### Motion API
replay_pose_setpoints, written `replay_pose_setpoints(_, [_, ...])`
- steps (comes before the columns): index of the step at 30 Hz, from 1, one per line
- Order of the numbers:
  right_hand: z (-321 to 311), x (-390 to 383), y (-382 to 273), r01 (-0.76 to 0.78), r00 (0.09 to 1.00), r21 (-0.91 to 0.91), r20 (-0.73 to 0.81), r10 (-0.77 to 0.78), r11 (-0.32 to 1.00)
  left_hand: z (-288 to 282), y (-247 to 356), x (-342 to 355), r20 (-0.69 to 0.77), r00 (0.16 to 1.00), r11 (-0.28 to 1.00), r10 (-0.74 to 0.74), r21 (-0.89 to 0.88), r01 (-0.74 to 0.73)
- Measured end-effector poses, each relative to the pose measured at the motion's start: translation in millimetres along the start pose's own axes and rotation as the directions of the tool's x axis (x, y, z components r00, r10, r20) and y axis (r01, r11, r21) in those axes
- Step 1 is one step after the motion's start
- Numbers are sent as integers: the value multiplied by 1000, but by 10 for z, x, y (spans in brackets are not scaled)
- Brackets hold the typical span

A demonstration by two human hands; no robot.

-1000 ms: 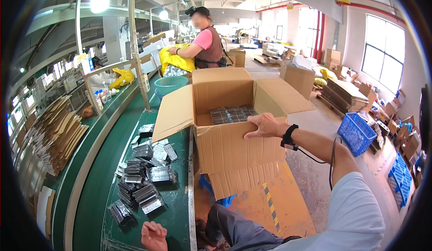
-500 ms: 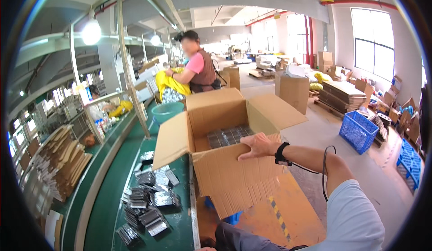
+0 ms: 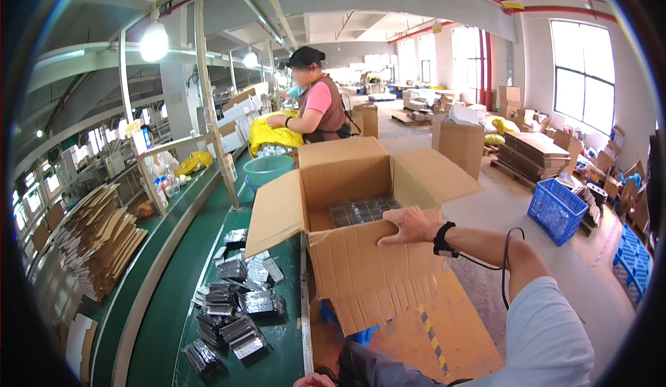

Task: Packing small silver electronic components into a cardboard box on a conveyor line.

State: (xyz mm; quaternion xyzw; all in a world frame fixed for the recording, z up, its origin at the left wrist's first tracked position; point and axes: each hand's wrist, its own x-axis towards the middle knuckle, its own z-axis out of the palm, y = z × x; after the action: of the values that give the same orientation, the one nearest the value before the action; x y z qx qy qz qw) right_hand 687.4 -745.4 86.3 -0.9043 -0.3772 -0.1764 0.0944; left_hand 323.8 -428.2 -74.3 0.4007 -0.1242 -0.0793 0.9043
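Right fingers (image 3: 397, 216) clamped on carton (image 3: 374, 265) (left hand (image 3: 316, 381): cannot tell); green conveyor (image 3: 286, 338) alongside, bright window (image 3: 583, 89).

The box (image 3: 368, 259) under the right hand (image 3: 411, 226) is brown. Past that hand, the boxed packs (image 3: 357, 211) show dark grey squares. Left of it, the piled packs (image 3: 241, 330) are black and silver on a green table (image 3: 286, 349). Right of it, the crate (image 3: 557, 217) is blue. Below it, the orange patch (image 3: 472, 338) has a yellow-and-black striped band (image 3: 433, 338).

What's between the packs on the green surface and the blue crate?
Head view: the open carton, then the right hand and forearm, then grey floor.
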Motion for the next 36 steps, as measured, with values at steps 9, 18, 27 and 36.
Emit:
replay_pose_setpoints(9, [27,28,16,17,999,-17,-37,-17,1000,44,69,13,-50,999,999,7,-33,-8])
replay_pose_setpoints(18, [1,-89,13,14,999,-13,-42,-15,1000,119,-20,-81,-46,998,999,31,-23,-32])
replay_pose_setpoints(27, [145,149,24,-7,1000,-51,-29,6,999,-364,-29,94,-12,998,997,60,-57,-61])
replay_pose_setpoints(36, [190,121,105,-5,998,-54,54,8,999,-594,-216,149,126,985,992,114,-72,-105])
